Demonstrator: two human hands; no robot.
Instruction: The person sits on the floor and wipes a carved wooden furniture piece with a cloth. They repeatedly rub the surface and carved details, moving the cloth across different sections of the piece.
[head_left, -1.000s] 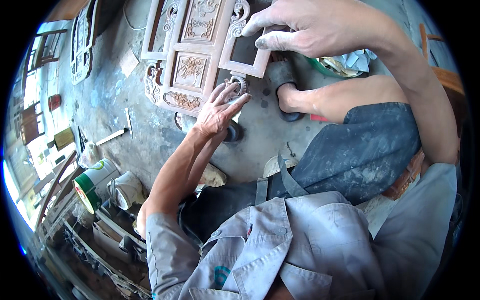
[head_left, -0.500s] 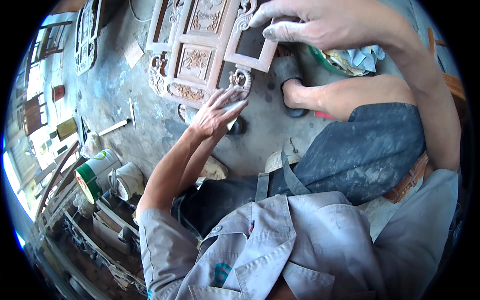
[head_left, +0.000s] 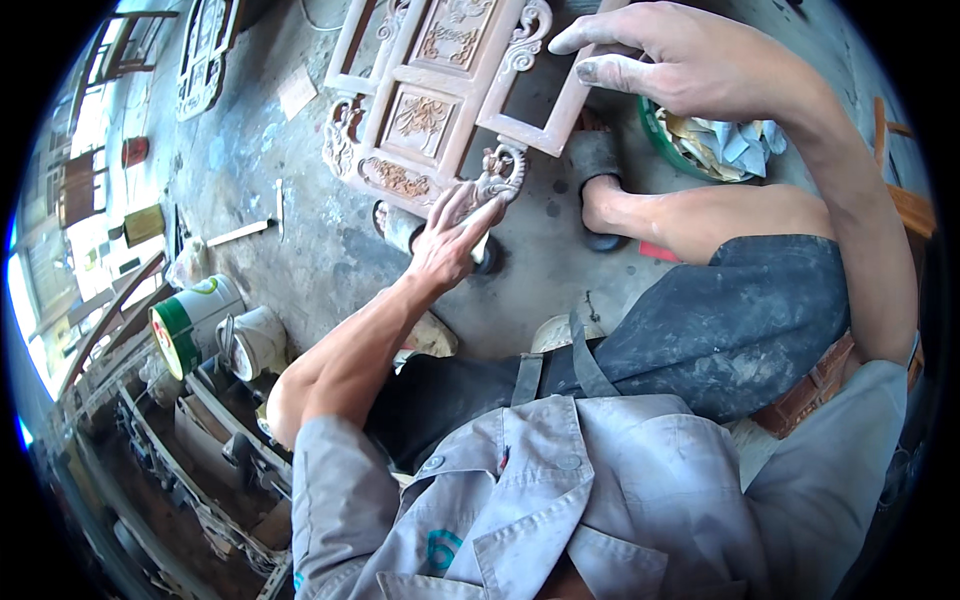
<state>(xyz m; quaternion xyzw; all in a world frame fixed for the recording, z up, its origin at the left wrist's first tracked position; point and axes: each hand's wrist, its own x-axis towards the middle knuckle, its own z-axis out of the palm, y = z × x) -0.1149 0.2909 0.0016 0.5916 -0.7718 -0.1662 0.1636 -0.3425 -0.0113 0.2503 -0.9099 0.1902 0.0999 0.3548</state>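
Note:
A carved wooden panel (head_left: 430, 110) with open frames and floral reliefs leans over the concrete floor in front of me. My right hand (head_left: 680, 65) grips the panel's right frame bar at the top, thumb under and fingers over it. My left hand (head_left: 450, 240) lies with its fingers stretched flat against the scroll ornament (head_left: 503, 172) at the panel's lower corner. A pale strip shows under the fingertips; I cannot tell what it is. My bare leg and a foot in a dark sandal (head_left: 598, 185) rest just right of the panel.
A green basin (head_left: 715, 140) of paper scraps sits under my right wrist. A green-and-white bucket (head_left: 185, 325) and a small white tub (head_left: 258, 340) stand at the left. Another carved piece (head_left: 205, 50) lies at the far left, with a wood strip (head_left: 240, 232) below it.
My left hand has slid up along the panel's lower edge onto the scroll ornament. My right hand keeps its grip on the frame bar. The view has shifted slightly.

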